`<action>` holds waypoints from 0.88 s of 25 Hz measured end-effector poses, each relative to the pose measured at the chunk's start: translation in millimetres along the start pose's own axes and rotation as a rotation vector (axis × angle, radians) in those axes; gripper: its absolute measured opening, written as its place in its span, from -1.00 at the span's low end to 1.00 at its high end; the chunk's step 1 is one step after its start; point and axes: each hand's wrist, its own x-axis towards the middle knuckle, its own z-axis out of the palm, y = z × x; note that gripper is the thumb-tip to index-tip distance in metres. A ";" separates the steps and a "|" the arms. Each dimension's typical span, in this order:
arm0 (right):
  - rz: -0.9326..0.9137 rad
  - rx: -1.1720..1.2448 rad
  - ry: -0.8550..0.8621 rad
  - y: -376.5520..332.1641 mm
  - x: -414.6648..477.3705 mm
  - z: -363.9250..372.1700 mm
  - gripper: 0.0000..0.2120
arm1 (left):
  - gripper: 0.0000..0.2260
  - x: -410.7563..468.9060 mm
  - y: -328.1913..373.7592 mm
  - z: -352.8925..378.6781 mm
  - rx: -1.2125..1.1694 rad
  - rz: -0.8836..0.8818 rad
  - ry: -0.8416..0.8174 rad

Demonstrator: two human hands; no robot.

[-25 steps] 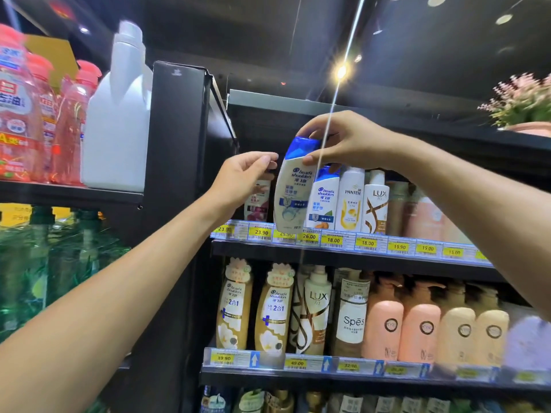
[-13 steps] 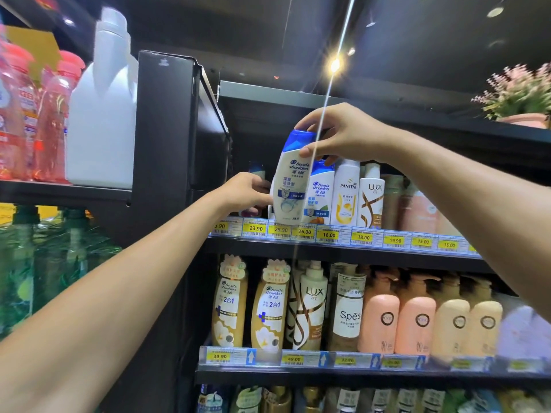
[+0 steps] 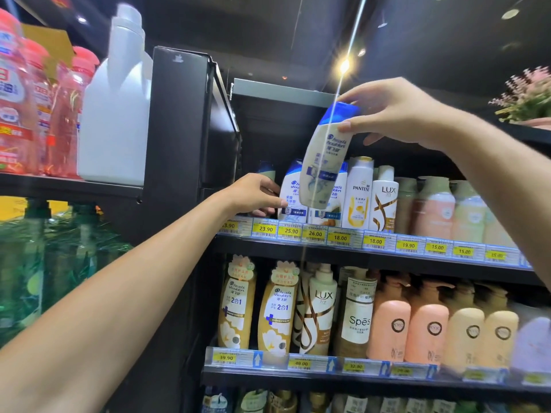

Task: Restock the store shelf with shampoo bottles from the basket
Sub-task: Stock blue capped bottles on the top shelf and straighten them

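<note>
1. Head view, landmark: Pantene bottle (image 3: pixel 359 195), standing upright in the front row of the upper shelf (image 3: pixel 387 257).
2. Head view, task item: held shampoo bottle (image 3: pixel 323 162), white with a blue cap. It hangs in the air above and just left of the Pantene bottle, tilted with its base swung left. It is clear of the shelf and overlaps the row behind it. No basket is in view.
3. Head view, right hand (image 3: pixel 399 114): above and right of the Pantene bottle. Its fingers (image 3: pixel 346 126) are clamped on the held bottle at the cap and shoulder.
4. Head view, left hand (image 3: pixel 253 195): well left of the Pantene bottle. It is curled against the left side of a standing Head & Shoulders bottle (image 3: pixel 293 198). I cannot tell whether it grips the bottle or only touches it.
5. Head view, neighbour: LUX bottle (image 3: pixel 384 201), just right of the Pantene bottle.
6. Risk, judged: the grip sits high on a tilted bottle, so the base may swing and strike the front row, toppling the Pantene bottle or its neighbours. The gap left of the Pantene bottle looks tight. Forcing the bottle in could push the standing stock backward or off the rail.
</note>
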 end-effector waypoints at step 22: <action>0.035 0.038 -0.052 17.4 -15.9 -1.5 -0.62 | -0.71 3.5 12.8 15.6 0.151 -0.012 0.000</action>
